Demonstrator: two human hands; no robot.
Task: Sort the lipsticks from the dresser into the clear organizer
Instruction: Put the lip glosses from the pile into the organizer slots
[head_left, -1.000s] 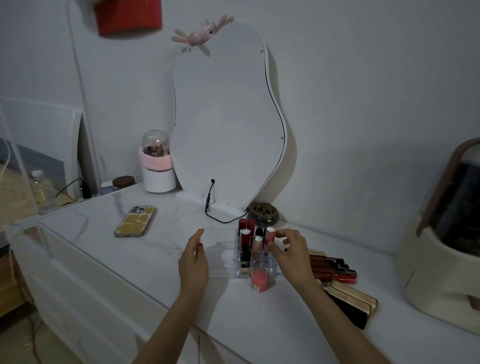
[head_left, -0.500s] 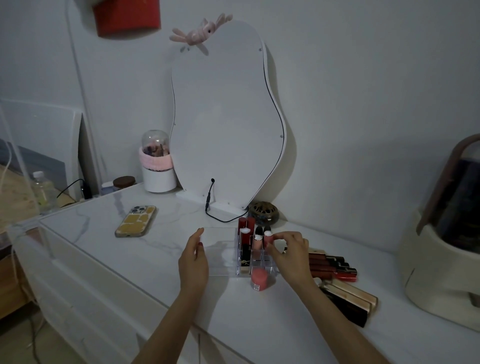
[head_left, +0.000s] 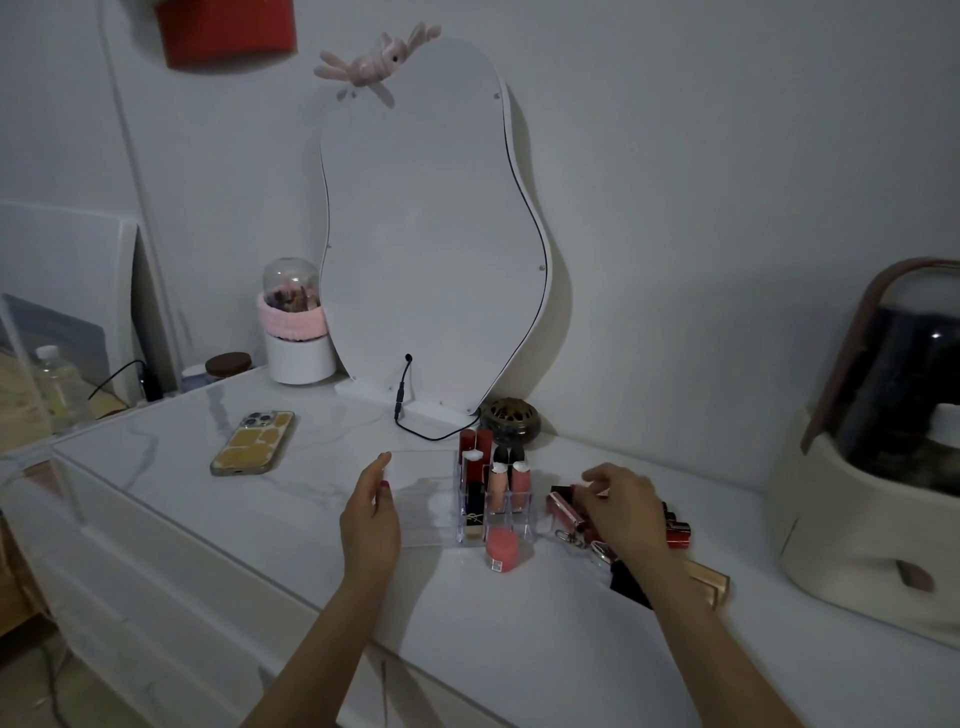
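A clear organizer (head_left: 415, 499) stands on the white dresser (head_left: 311, 525), with several lipsticks (head_left: 496, 480) upright in its right-hand slots. My left hand (head_left: 370, 514) rests flat against its left end, holding nothing. My right hand (head_left: 621, 506) lies on the pile of loose lipsticks (head_left: 678, 530) right of the organizer, fingers curled over a pink tube (head_left: 563, 509) with a metal clip; whether it grips the tube is unclear. A short pink pot (head_left: 502, 550) stands just in front of the organizer.
A wavy mirror (head_left: 431, 234) leans on the wall behind, its black cable (head_left: 415, 431) trailing down. A phone (head_left: 253, 441) lies to the left, a round brass burner (head_left: 510, 418) behind the organizer, a brush holder (head_left: 296, 332) far left, a cream cosmetics case (head_left: 852, 493) at right.
My right hand left the lipstick it set in the organizer and moved right onto the loose pile. My left hand has stayed at the organizer's left end.
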